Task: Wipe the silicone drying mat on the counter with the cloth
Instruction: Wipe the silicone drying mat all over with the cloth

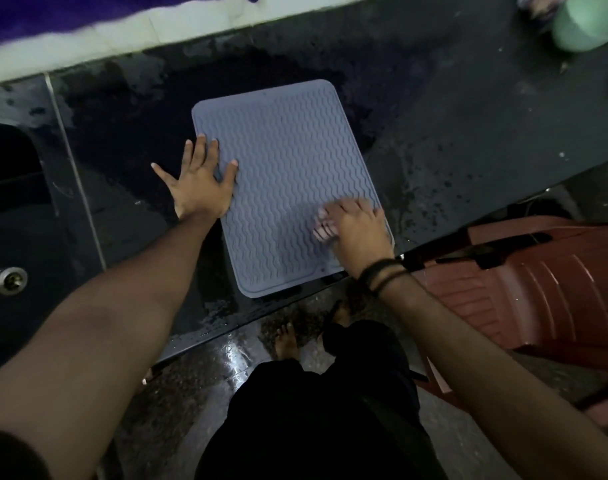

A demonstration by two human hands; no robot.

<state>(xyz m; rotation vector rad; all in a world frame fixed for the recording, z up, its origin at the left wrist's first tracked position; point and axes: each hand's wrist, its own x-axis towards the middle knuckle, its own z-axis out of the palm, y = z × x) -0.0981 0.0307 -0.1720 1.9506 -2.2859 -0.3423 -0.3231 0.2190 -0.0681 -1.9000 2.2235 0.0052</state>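
head view: left hand [200, 181] splayed flat on mat [281, 161]; right hand [354, 230] seemingly presses cloth [325, 230].

Under the right hand [356, 225], the cloth [325, 229] is nearly all covered; only a blurred pale bit shows beside the fingers [333, 210], which are themselves smeared. The mat's [285, 161] near right corner is hidden beneath that wrist. Far right of those fingers, a green cup [588, 24] is blurred and cut by the top edge. Left of the left hand's [200, 183] fingers, the sink [11, 216] runs off frame.
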